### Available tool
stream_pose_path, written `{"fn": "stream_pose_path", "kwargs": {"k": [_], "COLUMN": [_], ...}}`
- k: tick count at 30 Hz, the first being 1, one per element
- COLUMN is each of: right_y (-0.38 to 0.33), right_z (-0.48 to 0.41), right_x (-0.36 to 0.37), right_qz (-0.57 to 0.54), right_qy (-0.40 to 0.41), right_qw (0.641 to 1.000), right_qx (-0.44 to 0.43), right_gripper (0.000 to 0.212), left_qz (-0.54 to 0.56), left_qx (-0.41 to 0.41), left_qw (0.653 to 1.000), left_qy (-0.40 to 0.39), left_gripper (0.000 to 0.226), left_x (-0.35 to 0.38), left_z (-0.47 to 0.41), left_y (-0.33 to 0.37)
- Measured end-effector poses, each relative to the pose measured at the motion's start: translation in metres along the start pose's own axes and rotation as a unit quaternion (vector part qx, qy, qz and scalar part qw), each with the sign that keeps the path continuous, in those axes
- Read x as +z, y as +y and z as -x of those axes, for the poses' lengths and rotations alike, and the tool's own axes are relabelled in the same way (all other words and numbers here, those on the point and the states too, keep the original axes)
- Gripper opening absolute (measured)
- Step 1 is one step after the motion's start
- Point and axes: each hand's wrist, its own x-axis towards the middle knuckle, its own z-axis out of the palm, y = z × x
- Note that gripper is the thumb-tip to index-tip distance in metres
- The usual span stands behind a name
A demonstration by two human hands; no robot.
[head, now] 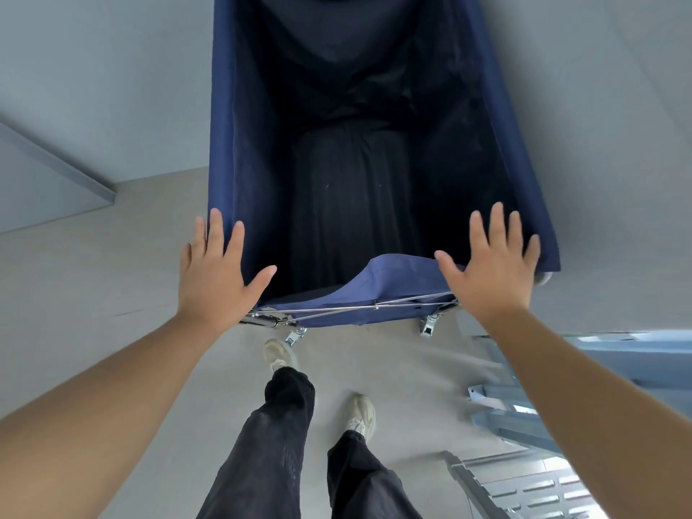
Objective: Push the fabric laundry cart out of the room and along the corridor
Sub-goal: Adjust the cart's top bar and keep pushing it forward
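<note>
A navy fabric laundry cart (239,144) on a metal frame with castors stands straight ahead of me, its dark inside holding black cloth. My left hand (217,271) lies flat on the near left corner of the rim, fingers spread. On the near right corner rests my right hand (494,264), also flat with fingers apart. Neither hand curls around the rim. The near fabric edge sags between my hands above the crossed frame wires (355,307).
Pale floor (393,368) runs under the cart and my feet. A grey wall with a ledge (56,159) stands to the left. Grey metal frames or shelving (524,477) lie low at the right, close to my right arm.
</note>
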Motion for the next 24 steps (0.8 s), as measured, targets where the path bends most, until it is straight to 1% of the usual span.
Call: {"fn": "stream_pose_path", "kwargs": {"k": [4, 9, 11, 13, 18, 21, 24], "right_y": [-0.027, -0.05, -0.059, -0.068, -0.091, -0.102, -0.112], "right_z": [0.03, 0.074, 0.1, 0.129, 0.196, 0.228, 0.251], "right_x": [0.018, 0.031, 0.038, 0.047, 0.072, 0.08, 0.084], "right_qz": [-0.021, -0.081, -0.112, -0.133, -0.159, -0.166, -0.172], "right_qy": [-0.062, -0.064, -0.083, -0.12, -0.22, -0.256, -0.276], "right_qw": [0.998, 0.995, 0.99, 0.984, 0.962, 0.951, 0.941], "right_qx": [0.012, -0.007, -0.004, 0.001, 0.024, 0.049, 0.096], "right_gripper": [0.083, 0.079, 0.079, 0.079, 0.08, 0.082, 0.081], "left_qz": [0.02, 0.025, 0.028, 0.034, 0.031, 0.02, 0.023], "left_qx": [0.003, 0.009, 0.009, 0.011, 0.031, 0.058, 0.086], "left_qw": [1.0, 0.999, 0.998, 0.998, 0.996, 0.995, 0.993], "left_qy": [-0.022, -0.043, -0.048, -0.055, -0.073, -0.073, -0.075], "left_gripper": [0.085, 0.083, 0.082, 0.081, 0.082, 0.082, 0.082], "left_x": [-0.003, -0.004, -0.005, -0.007, -0.012, -0.014, -0.014], "left_z": [-0.001, -0.003, -0.003, -0.002, -0.002, -0.001, -0.002], "left_y": [-0.003, -0.004, -0.004, -0.004, -0.007, -0.01, -0.014]}}
